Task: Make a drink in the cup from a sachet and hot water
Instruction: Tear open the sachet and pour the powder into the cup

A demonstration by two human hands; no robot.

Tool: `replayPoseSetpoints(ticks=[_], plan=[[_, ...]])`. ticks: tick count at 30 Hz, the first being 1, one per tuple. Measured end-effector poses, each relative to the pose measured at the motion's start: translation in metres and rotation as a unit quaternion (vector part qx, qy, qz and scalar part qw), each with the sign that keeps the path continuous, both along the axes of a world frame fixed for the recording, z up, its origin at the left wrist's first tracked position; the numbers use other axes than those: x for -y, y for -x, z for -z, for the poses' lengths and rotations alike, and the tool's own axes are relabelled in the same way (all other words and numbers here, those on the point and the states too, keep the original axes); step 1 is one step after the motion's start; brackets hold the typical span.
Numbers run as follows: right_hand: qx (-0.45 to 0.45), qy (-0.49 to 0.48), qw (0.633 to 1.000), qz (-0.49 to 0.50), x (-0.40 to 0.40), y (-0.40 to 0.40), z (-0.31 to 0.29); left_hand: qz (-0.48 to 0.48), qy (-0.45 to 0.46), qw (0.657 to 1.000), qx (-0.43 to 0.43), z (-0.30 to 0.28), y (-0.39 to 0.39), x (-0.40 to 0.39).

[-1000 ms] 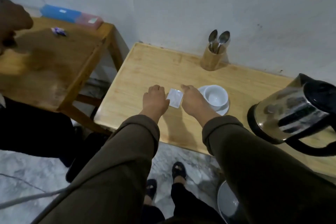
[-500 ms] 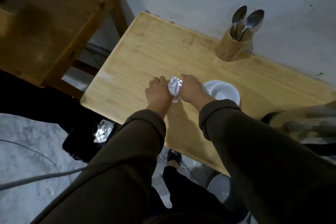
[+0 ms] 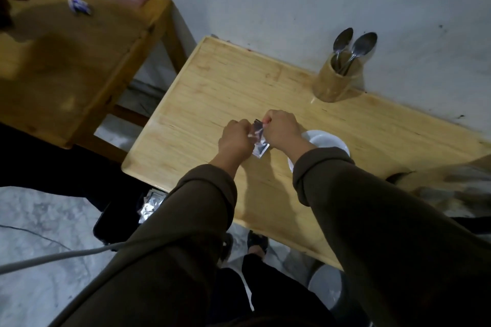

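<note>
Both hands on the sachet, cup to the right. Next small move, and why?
Probably finish tearing the top open. The left hand and right hand both pinch the upper edge of the silver sachet, which hangs above the table, not over the cup. No powder shows in the visible part of the cup, so opening likely comes before pouring.

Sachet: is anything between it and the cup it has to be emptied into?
Nothing visible on the table. Both hands hold the sachet just left of the cup; only the right hand lies between them.
</note>
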State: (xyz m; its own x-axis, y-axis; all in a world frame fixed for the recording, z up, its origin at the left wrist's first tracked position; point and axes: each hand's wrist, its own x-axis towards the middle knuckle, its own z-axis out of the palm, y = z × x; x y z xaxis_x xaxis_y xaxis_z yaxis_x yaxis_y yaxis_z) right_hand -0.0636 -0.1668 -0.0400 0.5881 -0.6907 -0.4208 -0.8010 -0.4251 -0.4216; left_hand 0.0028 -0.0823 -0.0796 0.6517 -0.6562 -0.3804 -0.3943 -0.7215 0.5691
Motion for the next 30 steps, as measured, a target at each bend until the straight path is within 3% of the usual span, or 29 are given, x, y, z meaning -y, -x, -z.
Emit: replayPoseSetpoints(ticks=[4, 8, 12, 20, 26, 30], plan=[[0.022, 0.003, 1.000, 0.021, 0.001, 0.003, -0.024, -0.036, 0.101, 0.987, -0.124, -0.025, -0.007, 0.000], [0.079, -0.002, 0.993, 0.085, -0.005, 0.016, -0.049, -0.010, 0.151, 0.973, -0.174, -0.053, -0.006, -0.002], [0.159, 0.019, 0.976, 0.148, -0.018, 0.033, -0.073, 0.058, 0.172, 0.967, -0.177, -0.081, -0.002, -0.001], [0.201, 0.079, 0.953, 0.215, -0.038, 0.073, -0.103, 0.149, 0.197, 0.951, -0.188, -0.110, 0.023, -0.001], [0.210, 0.092, 0.950, 0.213, -0.037, 0.093, -0.113, 0.151, 0.193, 0.947, -0.207, -0.121, 0.039, 0.003], [0.237, 0.115, 0.943, 0.203, -0.032, 0.099, -0.116, 0.114, 0.190, 0.939, -0.265, -0.131, 0.050, 0.009]])
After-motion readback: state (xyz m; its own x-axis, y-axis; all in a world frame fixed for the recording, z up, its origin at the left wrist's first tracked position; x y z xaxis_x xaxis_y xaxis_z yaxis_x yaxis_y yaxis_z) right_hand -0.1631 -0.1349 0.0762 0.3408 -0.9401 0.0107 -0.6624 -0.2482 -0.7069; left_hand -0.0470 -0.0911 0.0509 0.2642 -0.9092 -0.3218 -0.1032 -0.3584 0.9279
